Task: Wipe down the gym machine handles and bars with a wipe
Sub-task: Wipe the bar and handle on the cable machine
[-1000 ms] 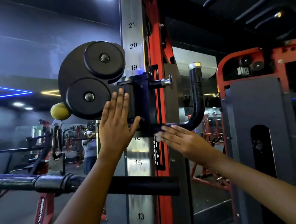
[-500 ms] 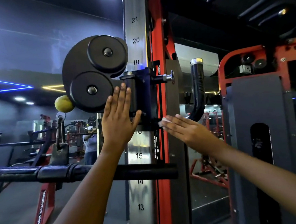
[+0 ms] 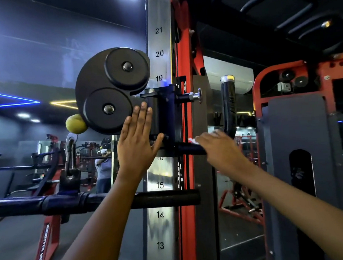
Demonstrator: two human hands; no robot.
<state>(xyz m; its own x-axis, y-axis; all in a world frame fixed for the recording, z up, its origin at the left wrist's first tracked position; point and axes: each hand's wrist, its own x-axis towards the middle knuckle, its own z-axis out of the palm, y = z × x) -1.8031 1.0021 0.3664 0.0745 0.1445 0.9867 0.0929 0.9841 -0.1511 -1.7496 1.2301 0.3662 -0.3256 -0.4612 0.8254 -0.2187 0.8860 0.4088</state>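
A black J-shaped handle [image 3: 228,106] sticks out of the dark blue sliding carriage [image 3: 165,114] on the numbered steel column [image 3: 158,40]. My right hand [image 3: 220,147] lies over the handle's horizontal part near the bend. It presses a white wipe [image 3: 192,140] against the bar, and only a corner of the wipe shows by my fingertips. The right hand is blurred. My left hand [image 3: 136,144] rests flat, fingers straight and pointing up, on the carriage beside the black double-pulley housing [image 3: 108,89].
A black padded bar [image 3: 160,198] crosses low in front of the column. A yellow ball [image 3: 75,123] and a carabiner [image 3: 70,156] hang at left. A red upright [image 3: 189,209] stands behind the carriage, and a grey-panelled machine [image 3: 295,132] at right. A person [image 3: 102,170] shows in the background.
My right hand has slid with the wipe to the right along the handle's horizontal part, towards the bend. My left hand stays flat on the carriage.
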